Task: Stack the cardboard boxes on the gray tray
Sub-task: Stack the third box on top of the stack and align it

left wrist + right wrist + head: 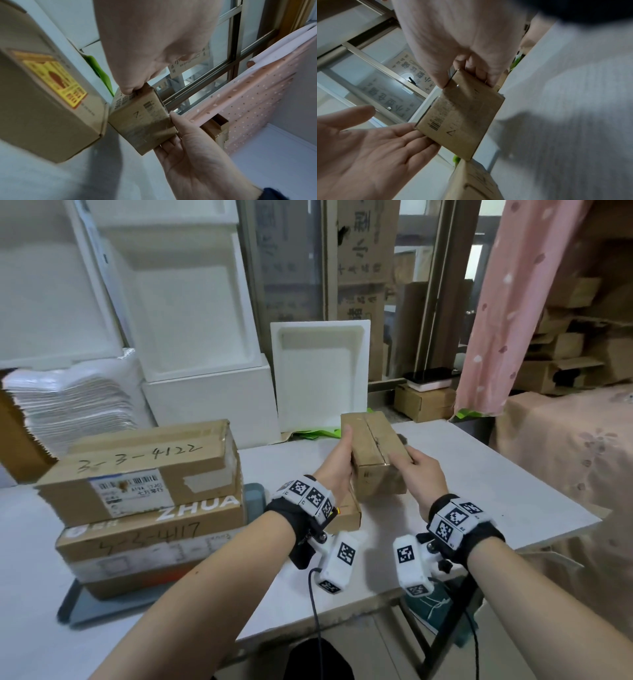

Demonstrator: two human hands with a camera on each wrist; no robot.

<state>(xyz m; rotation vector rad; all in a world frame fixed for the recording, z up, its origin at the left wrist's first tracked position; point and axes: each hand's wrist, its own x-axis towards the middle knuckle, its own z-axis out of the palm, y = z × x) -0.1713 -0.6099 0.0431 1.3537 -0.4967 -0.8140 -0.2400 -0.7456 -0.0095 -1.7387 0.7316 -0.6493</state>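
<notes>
You hold the small box (375,453) in the air between your two hands, to the right of the stack (147,501) on the gray tray (255,496). Your left hand (337,465) presses flat on its left side, and your right hand (416,474) grips its right edge with curled fingers. This looks like the carrying step. Next, bring the box left, above the top box (144,470), and put it down flat.
</notes>
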